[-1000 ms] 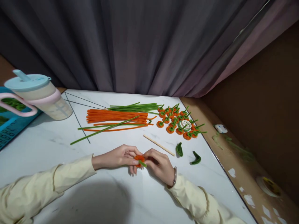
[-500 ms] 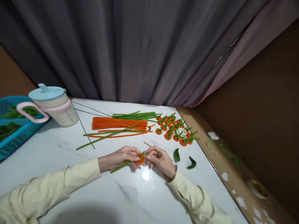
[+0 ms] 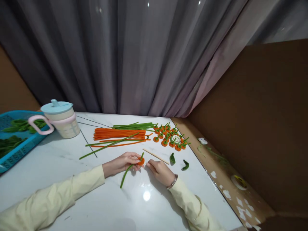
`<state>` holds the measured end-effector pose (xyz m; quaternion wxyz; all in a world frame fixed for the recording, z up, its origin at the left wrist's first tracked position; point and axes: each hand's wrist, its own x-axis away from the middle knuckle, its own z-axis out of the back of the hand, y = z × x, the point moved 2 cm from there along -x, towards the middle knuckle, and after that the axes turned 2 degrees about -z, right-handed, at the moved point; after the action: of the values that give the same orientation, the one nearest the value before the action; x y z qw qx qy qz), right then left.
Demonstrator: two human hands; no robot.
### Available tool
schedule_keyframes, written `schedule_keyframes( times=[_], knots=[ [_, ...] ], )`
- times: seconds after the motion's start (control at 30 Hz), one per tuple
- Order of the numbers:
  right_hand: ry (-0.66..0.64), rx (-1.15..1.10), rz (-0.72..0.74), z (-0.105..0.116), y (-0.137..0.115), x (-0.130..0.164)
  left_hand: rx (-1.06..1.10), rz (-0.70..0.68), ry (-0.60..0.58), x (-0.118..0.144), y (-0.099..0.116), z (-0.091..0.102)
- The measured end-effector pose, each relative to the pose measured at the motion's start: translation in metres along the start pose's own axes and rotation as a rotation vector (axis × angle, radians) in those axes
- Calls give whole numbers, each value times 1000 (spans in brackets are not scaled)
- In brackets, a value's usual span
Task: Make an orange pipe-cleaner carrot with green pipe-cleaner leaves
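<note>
Here the left hand [image 3: 124, 162] pinches a small orange pipe-cleaner coil [image 3: 141, 161] low over the white table [image 3: 72, 179], with a green pipe-cleaner stem [image 3: 126, 175] passing through it. Both look light, soft and easily bent, so the coil's rim seems the best grip. The right hand [image 3: 157, 170] rests curled just beside the coil; whether it holds anything, I cannot tell.

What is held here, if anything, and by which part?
The left hand pinches a small orange coil at its fingertips, a green stem trailing below. The right hand sits beside it; whether it grips the coil cannot be told.
</note>
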<state>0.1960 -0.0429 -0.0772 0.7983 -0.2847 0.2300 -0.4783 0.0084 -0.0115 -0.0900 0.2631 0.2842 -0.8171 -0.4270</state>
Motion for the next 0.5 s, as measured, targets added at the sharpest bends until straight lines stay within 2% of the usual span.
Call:
schedule_keyframes(
  times=[0.23,0.5],
  knots=[
    [70,56,117,-21,0,6,-30,28,-42,10,-1,-2],
    [119,45,221,-18,-1,7,-86,37,-77,12,0,-4]
  ],
)
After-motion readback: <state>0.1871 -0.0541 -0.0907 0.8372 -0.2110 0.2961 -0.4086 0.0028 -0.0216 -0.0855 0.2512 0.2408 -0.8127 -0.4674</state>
